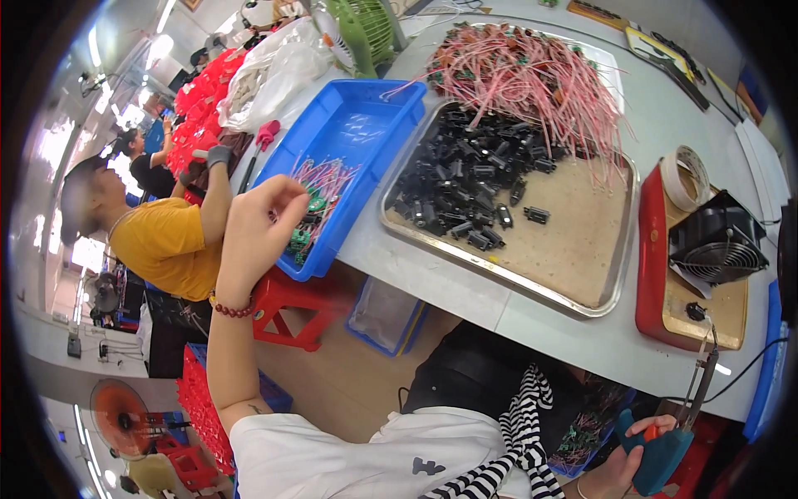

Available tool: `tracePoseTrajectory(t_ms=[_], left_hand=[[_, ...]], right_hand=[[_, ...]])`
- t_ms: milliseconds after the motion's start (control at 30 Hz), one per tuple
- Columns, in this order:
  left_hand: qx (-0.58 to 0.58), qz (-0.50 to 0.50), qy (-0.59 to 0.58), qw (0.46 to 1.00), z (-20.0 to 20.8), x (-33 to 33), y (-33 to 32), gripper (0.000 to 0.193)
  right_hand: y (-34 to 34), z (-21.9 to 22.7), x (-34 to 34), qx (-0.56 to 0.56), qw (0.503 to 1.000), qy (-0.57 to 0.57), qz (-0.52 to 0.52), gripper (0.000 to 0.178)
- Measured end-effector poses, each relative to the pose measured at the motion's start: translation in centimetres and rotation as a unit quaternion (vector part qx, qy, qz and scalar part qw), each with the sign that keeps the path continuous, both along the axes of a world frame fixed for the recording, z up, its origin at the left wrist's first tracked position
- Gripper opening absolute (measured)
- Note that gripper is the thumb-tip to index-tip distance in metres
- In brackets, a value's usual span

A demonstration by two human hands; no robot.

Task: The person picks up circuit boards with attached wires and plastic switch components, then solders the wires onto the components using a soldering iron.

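Note:
My left hand [264,223] is raised over the near end of a blue plastic bin [378,108]. Its fingers are curled into a pinch, and what lies between them, if anything, is too hidden to make out. Under and beside it are small green circuit boards [301,239] with pink wires [320,176], heaped in the bin. At the lower right, my right hand [619,470] is closed around a teal soldering gun [665,457] with an orange trigger. The gun's metal nozzle points up toward a small black part [697,311] on a red box's tan top.
A metal tray [565,274] holds many black rectangular parts [465,179]. Behind it lies a heap of pink-wired boards [524,75]. The red box [652,258] carries a small black fan [719,241] and a tape roll [686,176]. A co-worker in yellow [162,241] sits at left.

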State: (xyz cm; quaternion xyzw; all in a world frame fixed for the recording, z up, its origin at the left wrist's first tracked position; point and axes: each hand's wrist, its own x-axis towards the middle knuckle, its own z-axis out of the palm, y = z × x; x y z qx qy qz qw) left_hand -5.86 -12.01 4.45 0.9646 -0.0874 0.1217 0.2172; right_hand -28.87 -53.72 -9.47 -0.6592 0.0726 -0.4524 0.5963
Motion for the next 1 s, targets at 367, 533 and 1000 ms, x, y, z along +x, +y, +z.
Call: tracePoseTrajectory(t_ms=[367,533,1000], left_hand=[[0.027,-0.388,-0.057,0.919,-7.2,6.1,-18.5,0.015],[0.221,-0.411,-0.007,0.884,-7.7,7.4,-21.3,0.017],[0.139,-0.426,-0.051,0.892,-5.7,9.3,-25.6,0.021]], right_hand=[[-0.7,-1.1,-2.2,0.012,0.998,0.041,-0.035,0.044],[-0.9,-0.5,-2.8,0.039,0.994,0.058,-0.082,0.048],[-2.2,-1.8,-3.0,0.081,0.991,0.071,-0.079,0.052]])
